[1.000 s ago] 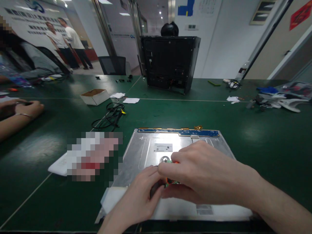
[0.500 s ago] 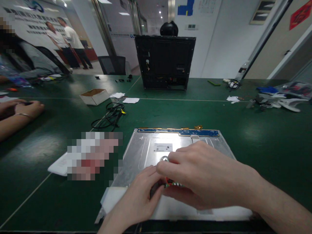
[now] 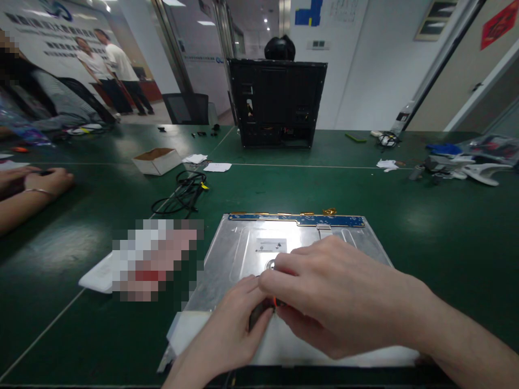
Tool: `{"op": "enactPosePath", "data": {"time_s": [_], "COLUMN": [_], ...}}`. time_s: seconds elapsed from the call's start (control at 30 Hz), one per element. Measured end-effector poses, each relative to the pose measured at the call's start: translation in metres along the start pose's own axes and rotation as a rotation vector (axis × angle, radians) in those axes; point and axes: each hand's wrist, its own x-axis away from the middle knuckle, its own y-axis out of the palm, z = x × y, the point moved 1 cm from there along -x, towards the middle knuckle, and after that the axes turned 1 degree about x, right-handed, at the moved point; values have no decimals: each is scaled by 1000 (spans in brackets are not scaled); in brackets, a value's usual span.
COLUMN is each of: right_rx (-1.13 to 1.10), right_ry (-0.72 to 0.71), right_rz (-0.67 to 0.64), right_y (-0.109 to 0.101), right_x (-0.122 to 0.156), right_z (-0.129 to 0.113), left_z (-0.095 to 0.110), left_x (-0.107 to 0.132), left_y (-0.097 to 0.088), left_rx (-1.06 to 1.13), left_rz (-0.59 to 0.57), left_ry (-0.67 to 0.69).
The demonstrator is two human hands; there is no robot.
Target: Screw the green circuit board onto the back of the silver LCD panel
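A silver metal panel (image 3: 239,254) lies flat on the green table (image 3: 425,237), with a blue circuit strip (image 3: 295,219) along its far edge. Both my hands meet over the panel's near half. My left hand (image 3: 227,329) pinches a small dark part at its fingertips. My right hand (image 3: 332,292) is curled closed over the same spot, gripping a small piece with a red-orange bit showing; most of it is hidden under my fingers.
A black computer case (image 3: 278,102) stands at the far middle. A coiled black cable (image 3: 180,194) and a small cardboard box (image 3: 157,160) lie left of centre. Another person's hands (image 3: 36,181) rest at the left edge. White plastic parts (image 3: 466,168) sit far right.
My right hand has closed further over the small piece, hiding the green and orange part that showed earlier. The black case across the table has been turned.
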Motion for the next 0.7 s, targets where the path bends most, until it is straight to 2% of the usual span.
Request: {"op": "enactPosePath", "data": {"time_s": [0.13, 0.3, 0.53, 0.7], "right_rx": [12, 66, -10, 6], "right_ry": [34, 8, -9, 30], "right_rz": [-17, -17, -10, 0], "right_y": [1, 1, 0, 1], "right_x": [0, 0, 0, 0], "right_z": [2, 2, -2, 1], "left_z": [-1, -1, -2, -2], "left_x": [-1, 0, 1, 1], "left_y": [0, 0, 0, 1], "left_rx": [21, 6, -14, 13], "left_rz": [-7, 4, 11, -6], "left_ry": [5, -6, 2, 2]}}
